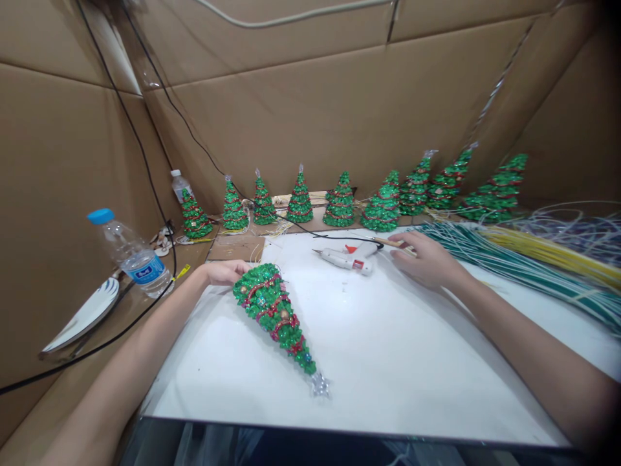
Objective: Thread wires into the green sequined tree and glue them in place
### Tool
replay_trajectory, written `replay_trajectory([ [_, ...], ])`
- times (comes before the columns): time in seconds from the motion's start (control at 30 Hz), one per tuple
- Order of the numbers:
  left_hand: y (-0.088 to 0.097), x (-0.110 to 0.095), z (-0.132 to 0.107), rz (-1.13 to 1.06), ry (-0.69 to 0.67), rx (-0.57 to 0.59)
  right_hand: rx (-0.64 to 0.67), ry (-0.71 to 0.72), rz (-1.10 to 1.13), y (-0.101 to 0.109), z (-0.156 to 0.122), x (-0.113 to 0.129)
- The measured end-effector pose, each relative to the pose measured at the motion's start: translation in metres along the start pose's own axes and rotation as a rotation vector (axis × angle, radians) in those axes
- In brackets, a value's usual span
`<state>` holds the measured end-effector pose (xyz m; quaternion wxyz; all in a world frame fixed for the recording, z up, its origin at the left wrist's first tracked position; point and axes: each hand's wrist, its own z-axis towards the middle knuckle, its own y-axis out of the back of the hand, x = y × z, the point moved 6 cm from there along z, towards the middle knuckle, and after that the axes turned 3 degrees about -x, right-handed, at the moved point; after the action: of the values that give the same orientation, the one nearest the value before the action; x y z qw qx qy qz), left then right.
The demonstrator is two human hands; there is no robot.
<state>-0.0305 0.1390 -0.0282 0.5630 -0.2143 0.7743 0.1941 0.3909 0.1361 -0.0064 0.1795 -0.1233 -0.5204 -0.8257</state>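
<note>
Across our white table slants a glittery green tree, red-garlanded, its base gripped by our left hand, and we see a part-filled bottle, its blue label blurred, a glue gun near our right hand, whose grip we cannot tell, and the tree's clear star.

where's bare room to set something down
The widest bare patch of the white board lies right of the tilted tree, nearer than the glue gun and right hand. A smaller one lies between that tree and left forearm. Crowded: the back right, under green wires, and behind, lined with other trees.
</note>
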Motion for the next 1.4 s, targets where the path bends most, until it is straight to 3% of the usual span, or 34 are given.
replay_trajectory([
  [1.03,0.0,0.001,0.0,-0.004,0.003,0.005,0.029,-0.023,-0.045,0.001,0.002,0.0],
  [1.2,-0.001,0.0,0.0,0.006,0.005,0.009,0.03,-0.078,-0.092,0.017,0.007,-0.01],
  [1.4,-0.001,-0.001,-0.001,0.025,0.023,0.005,0.1,-0.265,-0.16,0.046,0.005,-0.045],
])
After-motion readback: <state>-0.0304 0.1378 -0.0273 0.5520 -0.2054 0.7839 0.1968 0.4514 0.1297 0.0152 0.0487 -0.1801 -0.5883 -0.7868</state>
